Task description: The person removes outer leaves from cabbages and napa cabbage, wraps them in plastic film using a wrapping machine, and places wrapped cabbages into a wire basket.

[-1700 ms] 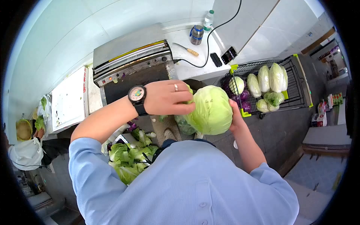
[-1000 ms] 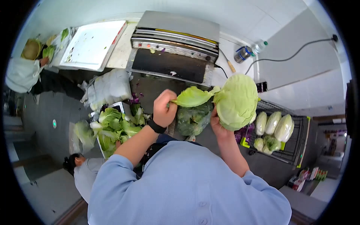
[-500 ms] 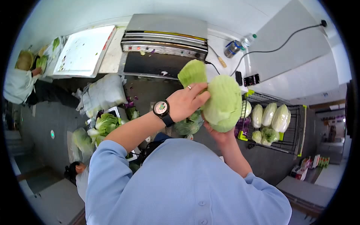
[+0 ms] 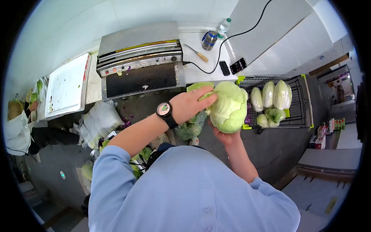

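Observation:
My right hand (image 4: 225,136) supports a round green cabbage (image 4: 230,110) from below, with the fingers around its underside. My left hand (image 4: 192,105), wearing a ring and a black watch, is closed on a loose outer cabbage leaf (image 4: 199,86). This leaf shows just beyond the knuckles and is partly hidden by the hand. The left fingertips touch or nearly touch the cabbage's left side. Below the left hand, a bagged green vegetable (image 4: 190,129) lies low near my feet.
A wrapping machine (image 4: 141,62) stands on the counter ahead. Beside it are a wooden-handled knife (image 4: 201,57), steel flask (image 4: 209,40), water bottle (image 4: 223,28) and phone (image 4: 238,66). A wire cart (image 4: 299,104) at right holds wrapped cabbages. Another person (image 4: 17,133) works far left.
My view has turned, so the counter sits lower and further left. The cabbage has rotated in my hands, showing more ragged leaf edges. The loose leaf has dropped closer behind my left hand.

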The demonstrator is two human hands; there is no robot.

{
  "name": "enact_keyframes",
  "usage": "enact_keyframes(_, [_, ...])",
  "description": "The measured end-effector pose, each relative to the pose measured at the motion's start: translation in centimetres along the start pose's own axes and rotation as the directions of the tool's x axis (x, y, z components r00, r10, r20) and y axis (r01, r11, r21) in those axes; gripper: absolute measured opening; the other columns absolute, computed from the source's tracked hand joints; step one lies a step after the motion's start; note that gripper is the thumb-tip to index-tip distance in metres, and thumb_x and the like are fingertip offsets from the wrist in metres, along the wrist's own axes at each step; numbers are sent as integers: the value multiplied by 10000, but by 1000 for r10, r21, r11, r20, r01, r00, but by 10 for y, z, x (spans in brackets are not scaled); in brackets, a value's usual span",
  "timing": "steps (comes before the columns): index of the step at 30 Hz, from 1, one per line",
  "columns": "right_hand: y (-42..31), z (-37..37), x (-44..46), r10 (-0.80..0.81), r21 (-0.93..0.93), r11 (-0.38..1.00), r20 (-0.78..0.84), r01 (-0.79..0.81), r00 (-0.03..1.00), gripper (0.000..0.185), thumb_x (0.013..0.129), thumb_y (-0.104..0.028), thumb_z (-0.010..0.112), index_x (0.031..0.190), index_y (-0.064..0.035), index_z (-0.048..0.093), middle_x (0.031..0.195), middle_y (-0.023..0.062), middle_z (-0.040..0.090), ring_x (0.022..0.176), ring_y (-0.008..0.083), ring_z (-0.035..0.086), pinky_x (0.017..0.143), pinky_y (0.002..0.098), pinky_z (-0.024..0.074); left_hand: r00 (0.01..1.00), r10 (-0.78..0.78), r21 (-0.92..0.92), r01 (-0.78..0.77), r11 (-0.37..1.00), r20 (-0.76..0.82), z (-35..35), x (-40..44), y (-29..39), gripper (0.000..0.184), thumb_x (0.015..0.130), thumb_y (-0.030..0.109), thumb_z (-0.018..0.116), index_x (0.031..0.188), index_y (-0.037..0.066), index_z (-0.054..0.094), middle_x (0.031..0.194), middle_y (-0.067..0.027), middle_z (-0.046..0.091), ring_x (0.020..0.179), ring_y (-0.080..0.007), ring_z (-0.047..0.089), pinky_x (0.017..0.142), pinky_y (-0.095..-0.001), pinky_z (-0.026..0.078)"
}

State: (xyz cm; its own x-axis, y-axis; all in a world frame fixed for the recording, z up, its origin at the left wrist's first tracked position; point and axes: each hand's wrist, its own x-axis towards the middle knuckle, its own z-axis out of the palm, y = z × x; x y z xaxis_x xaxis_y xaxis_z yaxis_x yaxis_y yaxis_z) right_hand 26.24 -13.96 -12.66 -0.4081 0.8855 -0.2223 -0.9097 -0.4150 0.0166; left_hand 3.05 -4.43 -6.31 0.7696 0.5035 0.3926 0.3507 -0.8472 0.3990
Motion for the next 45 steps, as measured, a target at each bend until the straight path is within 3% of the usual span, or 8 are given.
enact_keyframes(5, [4,17,5,-94,-182,982,-218,54,971,764,914,-766,409,1482,-257,454,1354,92,607,1019,323,698,562,477,630,1000,15,61,-13,998,-22,5,-4,-6,421,888,78,598,1302,112,524,1289,-128,563,1005,-342,672,782,-401,589])
enact_keyframes(19, [-4,13,3,152,24,988,-199,-150,968,653,947,-643,473,1433,-208,503,1297,175,617,953,417,689,532,475,633,994,-44,-113,55,992,97,-11,7,-2,490,789,169,780,1225,143,557,1252,-88,568,941,-313,664,769,-409,555])
enact_keyframes(22, [-10,4,-5,145,-71,985,-175,-159,974,657,942,-657,470,1426,-216,513,1290,152,625,944,404,690,519,455,628,830,-306,-212,441,872,467,-15,18,14,344,855,170,700,1163,139,549,1208,-80,573,898,-299,669,740,-399,565])
enact_keyframes(23, [-11,1,-9,140,-109,981,-162,-158,977,657,940,-662,468,1423,-218,517,1287,145,629,939,400,690,516,449,627,970,127,31,-137,990,209,-2,5,5,234,887,155,606,1113,149,545,1142,-73,584,846,-295,675,677,-384,577])
enact_keyframes(32, [-42,-34,-31,265,189,951,-92,-245,960,680,913,-586,595,1467,-208,480,1415,136,533,1193,345,562,764,463,605,978,187,125,-198,972,94,48,4,2,175,814,126,604,978,117,545,982,-52,577,743,-247,656,566,-370,559])
enact_keyframes(36, [-49,-27,-7,250,291,921,66,-259,966,729,897,-512,661,1505,-181,431,1438,139,500,1205,319,544,781,431,580,965,-53,-9,53,999,-256,73,-11,21,186,854,139,721,831,79,547,853,-95,537,675,-284,604,542,-408,497])
enact_keyframes(41, [-71,-16,27,333,146,925,132,-351,934,733,900,-493,674,1511,-177,423,1439,168,477,1249,339,517,828,505,582,357,-872,-444,757,480,-335,83,-119,18,266,840,205,775,872,20,586,753,-168,594,711,-368,596,653,-429,476])
enact_keyframes(45, [-62,-40,28,406,170,903,-36,-394,913,712,903,-473,680,1499,-165,442,1431,175,480,1259,342,517,847,523,584,-72,-946,-480,872,93,-315,112,-245,4,352,853,302,775,995,2,659,892,-217,689,838,-398,666,740,-457,514])
